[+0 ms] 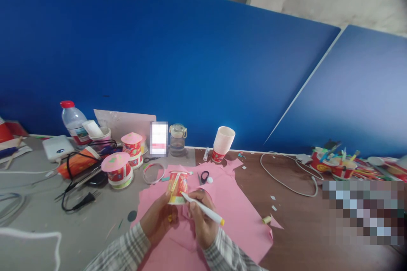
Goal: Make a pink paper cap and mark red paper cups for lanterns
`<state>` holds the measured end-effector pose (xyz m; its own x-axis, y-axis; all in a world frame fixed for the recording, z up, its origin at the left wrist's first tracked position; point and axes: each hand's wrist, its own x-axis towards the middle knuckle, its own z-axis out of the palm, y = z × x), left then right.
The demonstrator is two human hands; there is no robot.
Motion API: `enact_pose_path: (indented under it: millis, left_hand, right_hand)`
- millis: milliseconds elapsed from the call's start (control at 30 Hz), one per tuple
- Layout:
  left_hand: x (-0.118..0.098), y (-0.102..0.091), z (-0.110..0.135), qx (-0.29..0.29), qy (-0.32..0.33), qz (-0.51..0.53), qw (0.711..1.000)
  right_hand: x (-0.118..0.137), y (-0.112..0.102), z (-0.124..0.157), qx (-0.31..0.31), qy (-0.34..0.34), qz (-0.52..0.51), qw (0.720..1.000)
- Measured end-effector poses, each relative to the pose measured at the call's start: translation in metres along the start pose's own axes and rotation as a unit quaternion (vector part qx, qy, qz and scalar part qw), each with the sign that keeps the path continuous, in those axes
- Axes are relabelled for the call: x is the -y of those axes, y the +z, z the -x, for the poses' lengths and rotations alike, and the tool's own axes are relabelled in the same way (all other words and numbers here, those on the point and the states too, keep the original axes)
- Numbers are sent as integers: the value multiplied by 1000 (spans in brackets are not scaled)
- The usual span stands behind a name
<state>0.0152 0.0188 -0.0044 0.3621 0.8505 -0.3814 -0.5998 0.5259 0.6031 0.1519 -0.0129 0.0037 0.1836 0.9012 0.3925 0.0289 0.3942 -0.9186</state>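
Plaid sleeves (125,245) lead to a left hand (159,218) gripping a printed paper cup (178,187) over pink paper (237,222) and a right hand (201,220) pinching a white marker (206,210), while stuffed red cups (344,172) stand near the back edge of the bench (305,233).

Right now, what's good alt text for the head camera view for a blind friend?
A left hand holds a red cup while the right hand holds a white marker at its side, over pink paper. Pink-topped cups stand at left.

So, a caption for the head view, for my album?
Left hand holds a decorated cup; right hand points a white pen at it, over pink paper.
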Motion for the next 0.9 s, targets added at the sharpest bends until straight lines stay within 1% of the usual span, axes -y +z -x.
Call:
enact_pose_path:
  millis: [167,400,633,900]
  left_hand:
    - [0,0,0,-1,5,1,1000]
    - [0,-1,0,-1,4,-3,1000]
    - [1,-3,-1,-5,2,-4,1000]
    - [1,-2,-1,-9,6,-5,1000]
  right_hand:
    - [-3,0,0,-2,5,-3,1000]
    - [-8,0,0,-10,31,-23,999]
    - [-8,0,0,-18,20,-6,1000]
    - [-1,1,2,-1,7,2,1000]
